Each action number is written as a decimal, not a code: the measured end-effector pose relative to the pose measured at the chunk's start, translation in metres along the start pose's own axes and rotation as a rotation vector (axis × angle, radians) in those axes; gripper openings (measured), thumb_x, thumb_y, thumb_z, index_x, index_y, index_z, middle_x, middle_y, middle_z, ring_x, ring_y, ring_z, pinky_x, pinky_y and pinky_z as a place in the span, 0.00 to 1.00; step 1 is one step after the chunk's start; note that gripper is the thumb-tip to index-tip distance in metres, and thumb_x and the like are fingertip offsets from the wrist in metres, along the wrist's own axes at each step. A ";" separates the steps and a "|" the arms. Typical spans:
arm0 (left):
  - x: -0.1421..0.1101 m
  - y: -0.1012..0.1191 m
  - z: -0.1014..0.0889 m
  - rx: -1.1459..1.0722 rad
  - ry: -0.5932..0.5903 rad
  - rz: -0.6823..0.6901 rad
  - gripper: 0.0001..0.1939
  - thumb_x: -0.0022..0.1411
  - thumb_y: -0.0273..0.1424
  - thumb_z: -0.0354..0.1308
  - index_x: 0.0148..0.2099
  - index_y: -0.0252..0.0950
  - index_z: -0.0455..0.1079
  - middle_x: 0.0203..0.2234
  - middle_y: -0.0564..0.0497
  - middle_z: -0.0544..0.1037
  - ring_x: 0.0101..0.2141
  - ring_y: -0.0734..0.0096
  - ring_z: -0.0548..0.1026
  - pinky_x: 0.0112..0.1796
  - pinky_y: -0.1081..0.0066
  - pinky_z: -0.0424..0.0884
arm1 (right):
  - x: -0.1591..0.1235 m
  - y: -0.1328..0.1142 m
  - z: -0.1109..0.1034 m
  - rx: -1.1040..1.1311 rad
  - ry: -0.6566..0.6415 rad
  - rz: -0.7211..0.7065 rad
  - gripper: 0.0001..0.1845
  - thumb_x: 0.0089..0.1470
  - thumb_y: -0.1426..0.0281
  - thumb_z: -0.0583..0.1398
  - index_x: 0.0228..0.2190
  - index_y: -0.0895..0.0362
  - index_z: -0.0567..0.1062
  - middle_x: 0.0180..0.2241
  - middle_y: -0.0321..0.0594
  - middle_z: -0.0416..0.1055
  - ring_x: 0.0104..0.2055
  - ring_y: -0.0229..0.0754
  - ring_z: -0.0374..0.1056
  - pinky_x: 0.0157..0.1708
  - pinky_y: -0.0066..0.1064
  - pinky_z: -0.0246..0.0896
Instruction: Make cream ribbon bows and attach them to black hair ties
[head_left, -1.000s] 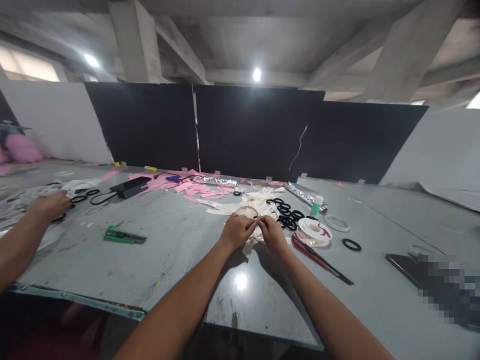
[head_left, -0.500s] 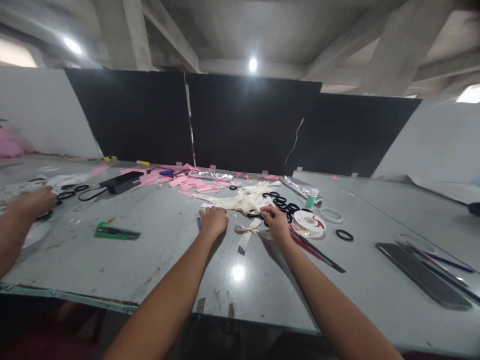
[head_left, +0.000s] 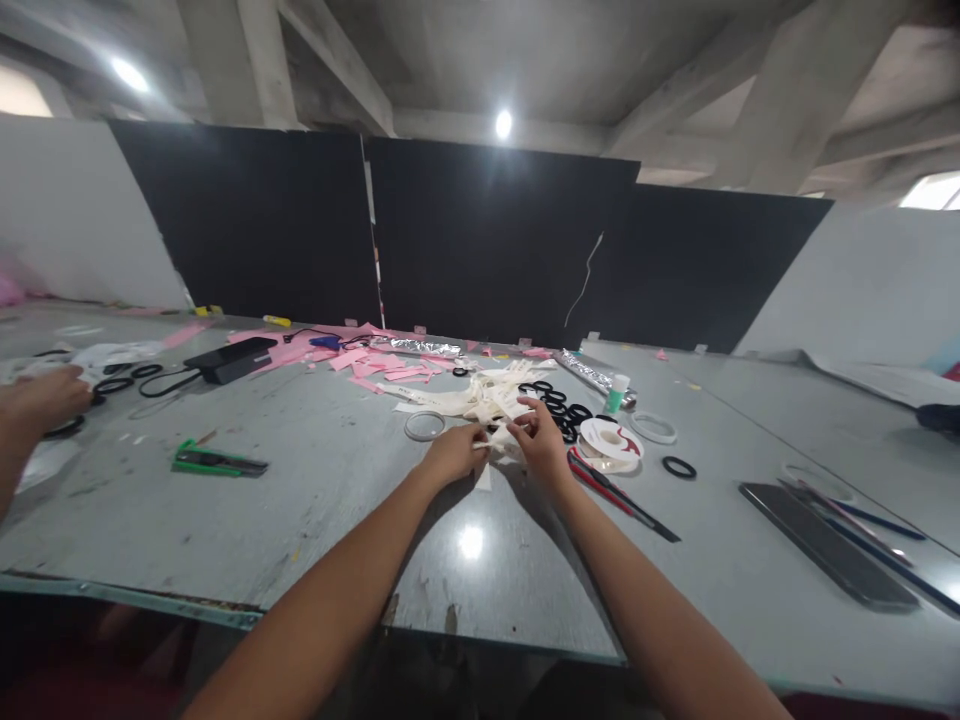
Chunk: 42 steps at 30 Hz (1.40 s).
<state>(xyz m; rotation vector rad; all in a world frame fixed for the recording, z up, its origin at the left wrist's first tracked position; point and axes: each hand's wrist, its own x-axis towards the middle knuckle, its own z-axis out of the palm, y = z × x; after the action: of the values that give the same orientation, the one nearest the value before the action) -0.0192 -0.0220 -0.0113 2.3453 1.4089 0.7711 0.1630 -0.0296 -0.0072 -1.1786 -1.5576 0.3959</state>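
Note:
My left hand [head_left: 454, 455] and my right hand [head_left: 538, 442] meet over the grey table [head_left: 315, 500], each pinching a cream ribbon piece [head_left: 495, 440] between them. A clear ring [head_left: 424, 426] lies just left of my left hand. Behind the hands sits a pile of cream ribbon strips [head_left: 480, 395], with several black rings [head_left: 559, 405] to its right. A white tape spool [head_left: 611, 440] and red-handled scissors [head_left: 619, 495] lie right of my right hand.
Another person's hand [head_left: 37, 400] rests at the far left near black rings. A green utility knife [head_left: 214, 461], a black box with cable [head_left: 229, 360], pink paper scraps [head_left: 367, 365], foil rolls [head_left: 592, 375], a green-capped bottle [head_left: 615, 394] and a dark flat bar [head_left: 825, 545] lie about.
My left hand left the clear ring on the table and came back to the ribbon piece. My right hand lifted the ribbon; both hands now pinch it together.

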 end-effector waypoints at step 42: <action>0.012 0.006 0.013 -0.847 -0.001 -0.115 0.24 0.44 0.40 0.66 0.44 0.32 0.77 0.37 0.45 0.80 0.38 0.60 0.74 0.41 0.64 0.67 | -0.005 -0.001 0.003 0.010 -0.117 -0.031 0.14 0.46 0.69 0.59 0.36 0.53 0.62 0.26 0.33 0.70 0.28 0.40 0.66 0.32 0.32 0.59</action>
<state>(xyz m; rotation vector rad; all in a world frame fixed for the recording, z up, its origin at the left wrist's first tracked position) -0.0025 -0.0144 -0.0152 1.5923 0.9277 1.0628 0.1599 -0.0332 -0.0105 -1.1395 -1.6710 0.4588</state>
